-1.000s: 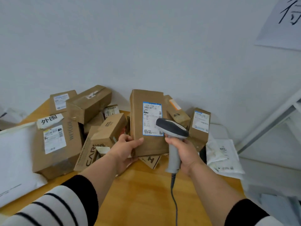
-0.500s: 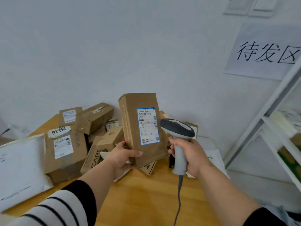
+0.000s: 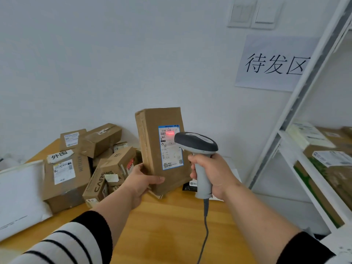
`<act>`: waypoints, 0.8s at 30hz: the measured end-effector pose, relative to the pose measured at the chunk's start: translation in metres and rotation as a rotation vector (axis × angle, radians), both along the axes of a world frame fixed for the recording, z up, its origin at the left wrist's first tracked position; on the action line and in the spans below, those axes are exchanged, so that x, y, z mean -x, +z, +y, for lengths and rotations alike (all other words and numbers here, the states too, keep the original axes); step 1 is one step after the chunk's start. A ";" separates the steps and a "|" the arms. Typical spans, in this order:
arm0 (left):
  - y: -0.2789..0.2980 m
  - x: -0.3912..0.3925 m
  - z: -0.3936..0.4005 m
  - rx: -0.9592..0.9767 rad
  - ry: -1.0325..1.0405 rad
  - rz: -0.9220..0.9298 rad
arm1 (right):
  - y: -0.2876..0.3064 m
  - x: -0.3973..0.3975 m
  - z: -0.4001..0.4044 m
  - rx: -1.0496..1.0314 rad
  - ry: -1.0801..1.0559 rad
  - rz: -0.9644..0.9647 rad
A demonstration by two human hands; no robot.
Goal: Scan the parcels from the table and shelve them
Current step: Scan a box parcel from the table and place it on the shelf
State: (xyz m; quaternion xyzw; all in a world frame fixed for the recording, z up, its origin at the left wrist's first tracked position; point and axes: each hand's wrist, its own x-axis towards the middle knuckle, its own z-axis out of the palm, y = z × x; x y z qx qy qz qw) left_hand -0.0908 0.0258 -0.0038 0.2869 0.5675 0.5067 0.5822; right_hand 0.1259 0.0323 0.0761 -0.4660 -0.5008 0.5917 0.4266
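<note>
The left hand [image 3: 142, 180] grips the tall brown parcel [image 3: 162, 149] upright above the table [image 3: 171, 225]. The right hand [image 3: 211, 172] squeezes the scanner [image 3: 196, 143]; its red line sits on the label [image 3: 170, 147]. If the parcel tips, the scan may miss.

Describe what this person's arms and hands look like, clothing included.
Both hands are bare, with no gloves, rings or watch in view. The left hand comes out of a black-and-white striped sleeve pushed up the forearm. The right hand has a plain black sleeve cuff.
</note>
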 end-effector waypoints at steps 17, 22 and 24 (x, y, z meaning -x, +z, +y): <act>0.002 -0.034 -0.006 -0.059 -0.074 0.055 | 0.007 -0.042 -0.008 -0.057 -0.035 -0.113; 0.006 -0.042 -0.009 -0.076 -0.079 0.069 | 0.007 -0.052 -0.007 -0.049 -0.055 -0.114; 0.006 -0.046 -0.010 -0.076 -0.079 0.075 | 0.007 -0.056 -0.007 -0.051 -0.062 -0.107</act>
